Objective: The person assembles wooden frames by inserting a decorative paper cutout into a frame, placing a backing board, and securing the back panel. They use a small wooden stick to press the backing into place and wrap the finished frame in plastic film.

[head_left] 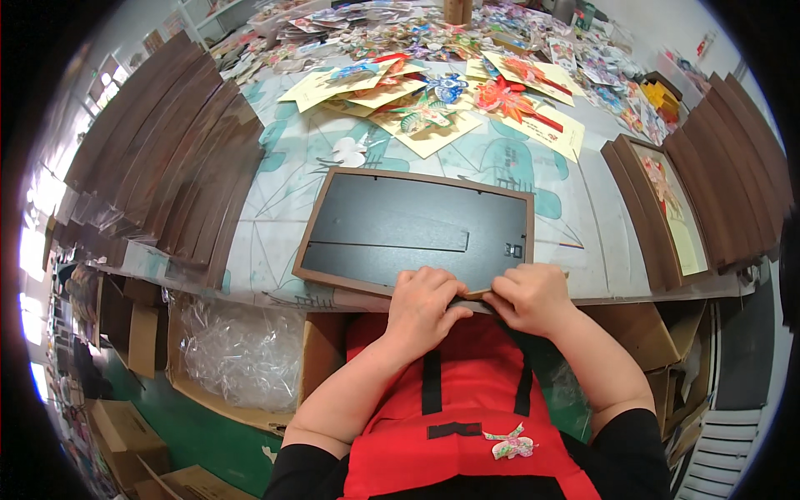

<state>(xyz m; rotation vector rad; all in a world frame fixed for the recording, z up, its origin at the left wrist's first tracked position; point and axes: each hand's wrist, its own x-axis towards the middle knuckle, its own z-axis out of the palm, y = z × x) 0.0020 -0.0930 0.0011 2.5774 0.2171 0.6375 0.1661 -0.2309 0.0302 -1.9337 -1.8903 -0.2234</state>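
Observation:
A brown picture frame (pixel 421 221) lies face down at the table's near edge, its black backing board turned up. The backing has a long slit-edged stand strip and a small metal hanger near its right side. My left hand (pixel 423 308) is closed at the frame's near edge, with the thumb pointing right. Close beside it, my right hand (pixel 532 297) has its fingers curled on the same edge. Both hands hide part of the near rim, and any small piece under the fingertips is hidden.
Brown frames are stacked at left (pixel 158 158) and right (pixel 729 158); one right-hand frame (pixel 667 200) shows a colourful figure. Cream cards (pixel 425 137) with bright cut-out figures lie beyond my frame. Below the table, an open carton holds clear plastic wrap (pixel 242 350).

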